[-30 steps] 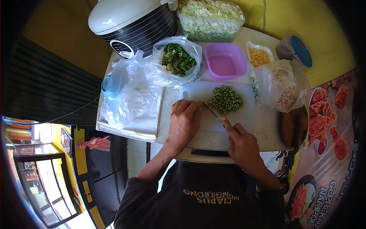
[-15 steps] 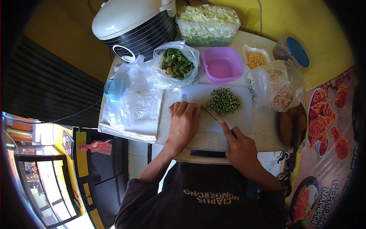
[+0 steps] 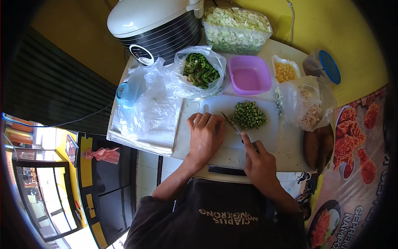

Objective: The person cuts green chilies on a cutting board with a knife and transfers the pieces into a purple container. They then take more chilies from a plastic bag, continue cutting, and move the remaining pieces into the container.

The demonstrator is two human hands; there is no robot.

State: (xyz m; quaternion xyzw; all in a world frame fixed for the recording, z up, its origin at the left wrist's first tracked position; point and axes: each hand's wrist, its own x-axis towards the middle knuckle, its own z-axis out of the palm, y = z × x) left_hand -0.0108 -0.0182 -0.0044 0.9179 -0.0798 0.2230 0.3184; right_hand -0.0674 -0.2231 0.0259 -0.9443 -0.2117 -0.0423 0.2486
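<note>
My right hand (image 3: pixel 261 164) grips a knife (image 3: pixel 232 123), its index finger stretched along the back of the blade. The blade points up and left over the white cutting board (image 3: pixel 267 139). Just right of its tip lies a heap of chopped green pieces (image 3: pixel 248 115), which look like sliced chili or beans. On the board's left part rests my left hand (image 3: pixel 206 139), fingers curled near the blade; whatever lies under the fingertips is hidden. Behind the board stand a plastic bag of cut green vegetables (image 3: pixel 201 71) and a purple tub (image 3: pixel 250 74).
A rice cooker (image 3: pixel 155 31) and a container of shredded cabbage (image 3: pixel 236 31) stand at the back. Clear plastic bags (image 3: pixel 147 103) cover a tray on the left. To the right are yellow pieces (image 3: pixel 285 72), a bag of pale pieces (image 3: pixel 311 112) and a blue-lidded container (image 3: pixel 329 66).
The view has shifted slightly, so the table things sit a little farther right. The knife blade stands a bit steeper and closer to the green heap. Both hands keep their grip.
</note>
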